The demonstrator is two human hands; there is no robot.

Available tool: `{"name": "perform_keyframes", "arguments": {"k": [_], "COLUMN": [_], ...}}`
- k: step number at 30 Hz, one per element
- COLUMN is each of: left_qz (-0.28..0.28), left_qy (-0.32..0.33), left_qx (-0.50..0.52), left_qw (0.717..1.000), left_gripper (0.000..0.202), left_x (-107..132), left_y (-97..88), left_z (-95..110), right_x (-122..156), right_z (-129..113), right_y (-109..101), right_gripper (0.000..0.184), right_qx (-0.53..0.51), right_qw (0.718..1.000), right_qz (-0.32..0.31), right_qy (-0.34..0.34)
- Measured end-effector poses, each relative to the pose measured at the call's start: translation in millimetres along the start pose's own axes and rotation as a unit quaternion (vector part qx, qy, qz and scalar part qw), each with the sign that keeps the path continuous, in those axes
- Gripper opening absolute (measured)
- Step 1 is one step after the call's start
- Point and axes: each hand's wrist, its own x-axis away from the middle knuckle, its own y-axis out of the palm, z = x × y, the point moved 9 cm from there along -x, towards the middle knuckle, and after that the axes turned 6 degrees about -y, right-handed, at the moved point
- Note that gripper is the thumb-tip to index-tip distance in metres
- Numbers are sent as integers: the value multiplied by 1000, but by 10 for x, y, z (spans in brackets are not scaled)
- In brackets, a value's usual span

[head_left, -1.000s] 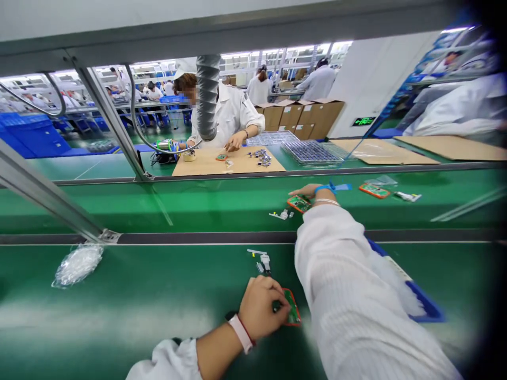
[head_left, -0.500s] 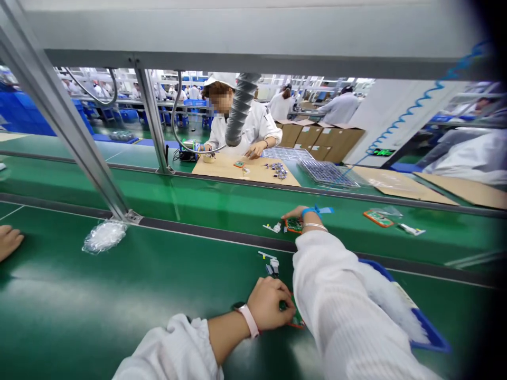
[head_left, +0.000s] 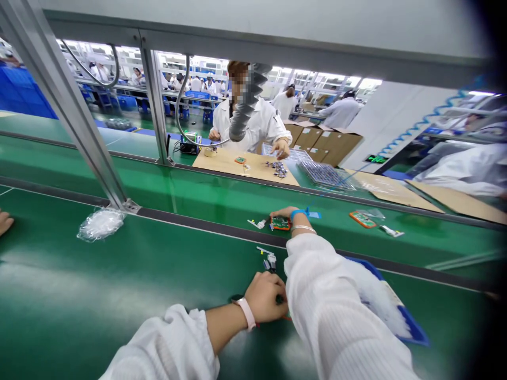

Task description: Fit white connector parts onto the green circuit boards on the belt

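My right hand (head_left: pixel 282 212) reaches over the dark divider to the far green strip. Its fingers are closed on the edge of an orange-framed circuit board (head_left: pixel 280 224). Left of that board lies a white connector lead (head_left: pixel 257 224) with a yellow spot. On the near green surface, my left hand (head_left: pixel 264 297) is bent with curled fingers at a second orange-framed circuit board (head_left: pixel 288 318). Only a sliver of this one shows; my right sleeve and left fingers cover most of it. Just beyond my left hand sits another white connector lead (head_left: pixel 270 258).
A blue tray (head_left: pixel 415 330) of white material lies right of my right sleeve. Another framed board (head_left: pixel 362 219) and lead (head_left: pixel 391 231) lie on the far strip. A clear plastic bundle (head_left: pixel 101 224) is at left, near another person's hand (head_left: pixel 5 222). A co-worker (head_left: pixel 259 124) sits opposite.
My right hand and its board have shifted left, as have the other parts on the far strip. The view has tilted slightly. The co-worker's hand opposite has moved right, over the small parts.
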Motion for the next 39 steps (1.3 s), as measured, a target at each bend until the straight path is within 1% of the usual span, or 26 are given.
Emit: {"name": "perform_keyframes", "arguments": {"k": [2, 4, 8, 12, 17, 19, 21, 22, 23, 26, 28, 30, 32, 34, 35, 37, 39], "left_qz": [-1, -1, 7, 17, 20, 21, 19, 17, 17, 22, 28, 36, 44, 51, 54, 55, 59], "left_qy": [-2, -6, -13, -17, -20, -20, -21, -22, -22, -23, -23, -21, -15, -8, -3, 7, 8], "left_qx": [11, 22, 38, 52, 68, 68, 64, 62, 62, 72, 82, 93, 105, 116, 120, 129, 133], "left_qw": [1000, 1000, 999, 998, 997, 997, 998, 998, 998, 997, 996, 995, 993, 992, 991, 990, 989], "left_gripper": [17, 15, 11, 10, 9, 9, 10, 10, 10, 9, 8, 7, 5, 5, 5, 5, 6], "left_x": [-1, 1, -1, -6, 2, 2, -2, -5, -7, -7, -2, 5, 12, 15, 15, 16, 20], "left_y": [1, 2, 4, 16, 23, 18, 17, 17, 16, 8, 1, -7, -19, -28, -30, -30, -37], "left_z": [1, 0, -11, -33, -39, -36, -37, -39, -40, -44, -47, -49, -48, -48, -46, -37, -36], "right_x": [13, 23, 83, 255, 587, 763, 964, 1063, 1156, 1401, 1533, 1624, 1693, 1755, 1786, 1863, 1956], "right_z": [-36, -158, -567, -999, -1402, -1547, -1650, -1667, -1659, -1553, -1482, -1421, -1366, -1324, -1302, -1209, -979], "right_y": [97, 195, 341, 474, 681, 788, 924, 1002, 1088, 1356, 1505, 1607, 1647, 1570, 1470, 1170, 839], "right_gripper": [30, 24, 16, 11, 10, 12, 22, 26, 29, 34, 36, 38, 39, 38, 36, 30, 21], "right_qx": [-41, -93, -192, -277, -370, -422, -466, -476, -475, -430, -396, -365, -319, -252, -224, -208, -249], "right_qw": [999, 994, 976, 948, 908, 876, 840, 827, 822, 829, 832, 838, 851, 870, 880, 892, 895], "right_qz": [-29, -57, -93, -115, -132, -160, -206, -229, -251, -308, -338, -351, -352, -322, -287, -189, -87], "right_qy": [10, 1, -47, -104, -147, -170, -188, -190, -188, -180, -190, -204, -225, -274, -305, -355, -361]}}
